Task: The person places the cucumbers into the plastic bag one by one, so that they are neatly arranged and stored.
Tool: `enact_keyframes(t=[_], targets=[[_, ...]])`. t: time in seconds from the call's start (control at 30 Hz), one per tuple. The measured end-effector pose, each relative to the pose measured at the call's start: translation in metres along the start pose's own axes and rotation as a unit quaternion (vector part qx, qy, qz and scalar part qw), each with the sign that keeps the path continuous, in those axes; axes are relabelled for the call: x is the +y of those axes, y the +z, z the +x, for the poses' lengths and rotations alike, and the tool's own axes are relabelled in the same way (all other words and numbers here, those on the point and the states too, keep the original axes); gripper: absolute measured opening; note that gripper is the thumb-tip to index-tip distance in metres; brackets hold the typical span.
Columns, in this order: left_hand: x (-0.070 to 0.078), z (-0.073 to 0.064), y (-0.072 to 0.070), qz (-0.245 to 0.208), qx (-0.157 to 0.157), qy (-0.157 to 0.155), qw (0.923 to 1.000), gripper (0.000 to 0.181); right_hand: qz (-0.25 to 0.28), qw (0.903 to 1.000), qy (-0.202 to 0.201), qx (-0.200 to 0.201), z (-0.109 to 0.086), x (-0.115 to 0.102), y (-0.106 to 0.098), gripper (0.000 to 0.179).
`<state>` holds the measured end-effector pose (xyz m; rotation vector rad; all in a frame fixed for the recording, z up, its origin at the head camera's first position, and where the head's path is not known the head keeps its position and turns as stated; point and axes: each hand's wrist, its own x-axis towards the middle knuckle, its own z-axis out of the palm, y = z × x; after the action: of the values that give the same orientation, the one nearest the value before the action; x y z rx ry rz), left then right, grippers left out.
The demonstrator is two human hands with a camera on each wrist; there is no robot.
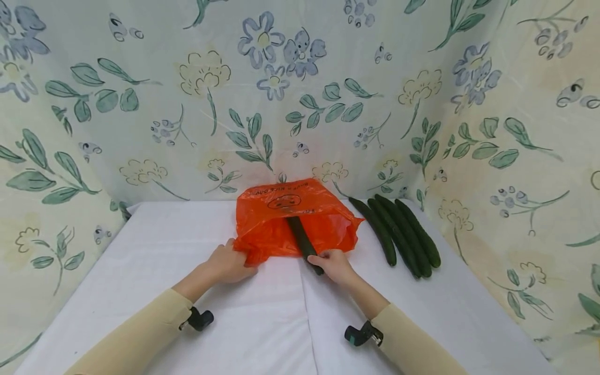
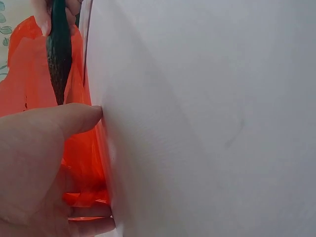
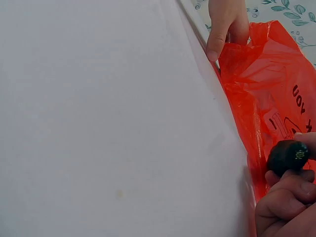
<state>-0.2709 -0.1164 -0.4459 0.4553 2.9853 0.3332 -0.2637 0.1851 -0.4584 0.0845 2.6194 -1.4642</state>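
An orange-red plastic bag [image 1: 267, 232] with dark printing lies at the table's middle, its mouth facing me. My left hand [image 1: 229, 263] grips the left edge of that mouth; in the left wrist view red plastic shows between its fingers [image 2: 89, 212]. Dark green and long, a cucumber [image 1: 302, 239] slants into the opening, its far end hidden under the upper layer. My right hand [image 1: 334, 264] holds it near its close end, just outside the bag. The right wrist view shows the cucumber's tip [image 3: 286, 157] between thumb and curled fingers.
Several more cucumbers [image 1: 398, 234] lie side by side to the right of the bag. A white cloth covers the table [image 1: 164, 250]. Flower-printed curtains [image 1: 262, 130] hang close behind it and along both sides.
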Motion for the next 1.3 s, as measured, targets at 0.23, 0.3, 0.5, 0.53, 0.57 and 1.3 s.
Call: enact_keyframes(t=[0.23,0.3,0.5,0.53,0.57,1.3], targets=[[-0.001,0.001,0.002,-0.003,0.001,-0.004,1.0,0.061,0.131,0.9903,0.034,0.03,0.002,0.006,-0.001,0.032],[-0.001,0.001,0.002,-0.003,0.001,-0.006,1.0,0.062,0.146,0.9881,0.034,0.034,0.002,0.007,-0.001,0.033],[0.0,0.001,0.0,-0.006,-0.001,-0.011,0.9999,0.063,0.156,0.9865,0.024,0.042,0.005,0.003,-0.002,0.034],[0.0,0.001,0.0,-0.006,-0.002,-0.011,0.9999,0.064,0.154,0.9868,0.022,0.044,0.006,0.001,-0.002,0.034],[0.001,0.0,-0.001,-0.006,-0.002,-0.011,0.9999,0.064,0.15,0.9874,0.018,0.046,0.008,0.0,-0.002,0.034],[0.001,0.002,0.0,0.018,-0.008,-0.009,0.9998,0.061,0.145,0.9872,-0.006,0.065,0.034,-0.009,0.015,0.038]])
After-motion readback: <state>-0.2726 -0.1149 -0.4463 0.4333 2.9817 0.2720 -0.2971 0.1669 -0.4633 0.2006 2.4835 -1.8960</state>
